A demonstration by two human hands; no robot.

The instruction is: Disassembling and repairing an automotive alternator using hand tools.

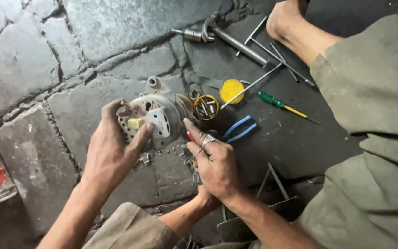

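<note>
Head view: alternator amid crowding tools.

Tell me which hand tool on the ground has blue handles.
The pliers, lying right of the right hand. The screwdriver beyond has a green and yellow handle; the hammer is bare metal.

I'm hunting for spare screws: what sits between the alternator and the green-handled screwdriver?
In the head view, a small round tin holding screws and its yellow lid lie between the alternator and the screwdriver.
</note>
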